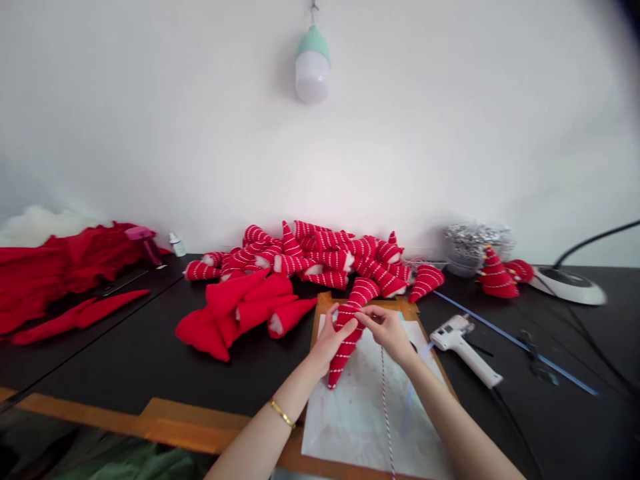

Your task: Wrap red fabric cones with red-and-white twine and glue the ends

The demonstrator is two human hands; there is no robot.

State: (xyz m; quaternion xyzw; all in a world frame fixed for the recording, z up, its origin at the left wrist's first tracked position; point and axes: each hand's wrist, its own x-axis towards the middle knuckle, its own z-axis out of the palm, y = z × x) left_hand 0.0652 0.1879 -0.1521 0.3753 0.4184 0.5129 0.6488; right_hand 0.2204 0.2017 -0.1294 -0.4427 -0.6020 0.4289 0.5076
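My left hand [330,341] is closed around a stuffed red fabric cone [341,363] with rows of white-and-red twine wound about it. The cone's tip points down toward me. At its upper side, my right hand [389,331] pinches with thumb and finger against the cone, touching the left thumb. From below the right hand a red-and-white twine [385,400] hangs down over the white sheet [340,433]. The twine's part between the right fingertips is hidden. Just behind the held cone lies another wound cone [364,289].
A pile of wound cones [313,260] lies by the wall. Plain red cones [250,307] sit to the left, with red fabric [75,267] beyond. On the right are a glue gun [467,350], a blue glue stick [520,347], small scissors [537,360] and a decorated cone [496,275].
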